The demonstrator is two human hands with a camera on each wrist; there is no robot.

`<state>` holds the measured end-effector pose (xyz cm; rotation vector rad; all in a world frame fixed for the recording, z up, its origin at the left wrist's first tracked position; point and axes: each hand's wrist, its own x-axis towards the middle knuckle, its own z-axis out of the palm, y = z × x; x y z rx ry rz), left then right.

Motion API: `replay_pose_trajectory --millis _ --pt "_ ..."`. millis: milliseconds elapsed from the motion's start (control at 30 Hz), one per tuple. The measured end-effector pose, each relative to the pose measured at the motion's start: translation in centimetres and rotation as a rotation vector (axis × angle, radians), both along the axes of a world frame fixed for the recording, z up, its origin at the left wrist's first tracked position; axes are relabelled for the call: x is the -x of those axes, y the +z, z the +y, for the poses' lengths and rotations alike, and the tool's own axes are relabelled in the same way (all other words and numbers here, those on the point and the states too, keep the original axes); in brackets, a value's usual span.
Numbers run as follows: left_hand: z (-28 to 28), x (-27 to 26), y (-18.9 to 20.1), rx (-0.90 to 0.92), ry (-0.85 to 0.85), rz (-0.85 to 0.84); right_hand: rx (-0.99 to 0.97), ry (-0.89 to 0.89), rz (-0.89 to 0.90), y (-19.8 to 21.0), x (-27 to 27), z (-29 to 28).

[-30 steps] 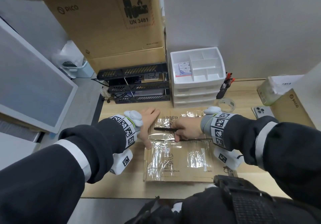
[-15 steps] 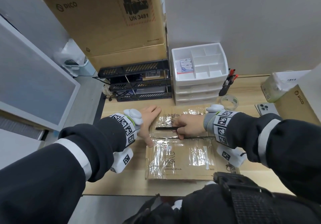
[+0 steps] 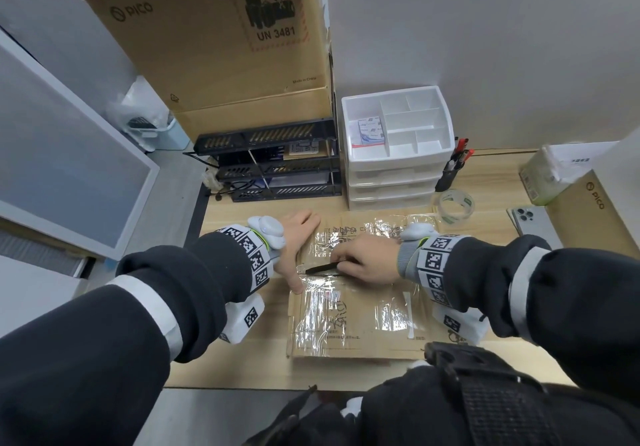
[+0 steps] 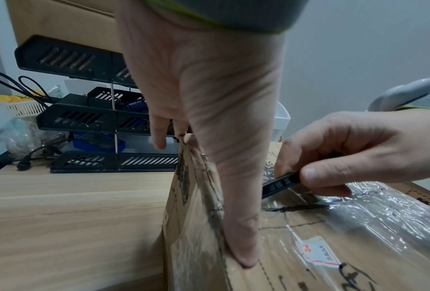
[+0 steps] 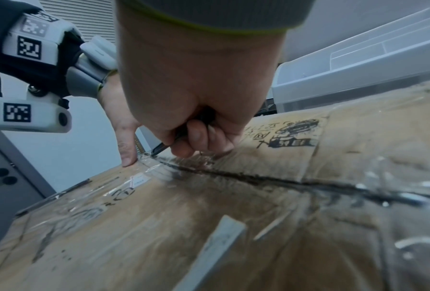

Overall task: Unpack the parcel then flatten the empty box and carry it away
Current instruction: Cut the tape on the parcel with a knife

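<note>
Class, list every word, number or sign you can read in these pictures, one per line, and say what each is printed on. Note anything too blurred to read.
"PICO" with a ring logo: large cardboard box behind the desk.
"UN 3481" under a battery-and-flame sign: same box.
"Made in China": same box, lower right.
"PICO": smaller cardboard box at right.
Black printing on the parcel: unreadable under tape.
Small packet in the white organiser: too small.

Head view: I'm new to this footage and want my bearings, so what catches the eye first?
The flat brown cardboard parcel wrapped in shiny clear tape lies mid-desk. The right hand grips a slim black cutter at its centre seam, while the left hand rests on its left edge, thumb pressing down. Behind stand a white plastic drawer organiser and a tall brown PICO carton.
</note>
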<state>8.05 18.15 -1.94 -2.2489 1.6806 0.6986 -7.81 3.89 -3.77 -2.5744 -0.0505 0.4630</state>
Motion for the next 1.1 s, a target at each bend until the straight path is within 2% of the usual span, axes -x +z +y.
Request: replay_pose_trajectory --millis 500,700,867,1000,1100 --pt "-0.1 1.0 0.4 0.039 -0.002 -0.032 0.201 0.113 -0.208 0.2 0.5 0.9" --pt "-0.5 1.2 0.4 0.010 -0.011 -0.071 0.209 0.118 -0.176 0.2 1.4 -0.1" --pt "-1.5 1.6 0.1 -0.107 0.013 -0.137 0.215 0.103 -0.176 0.5 2.5 -1.3" --pt "-3.6 3.9 0.7 -0.152 -0.049 -0.305 0.250 0.094 -0.220 0.1 3.3 -1.7" --pt "-4.4 5.4 -0.4 -0.085 -0.029 -0.240 0.271 0.073 -0.231 -0.3 3.3 -1.7"
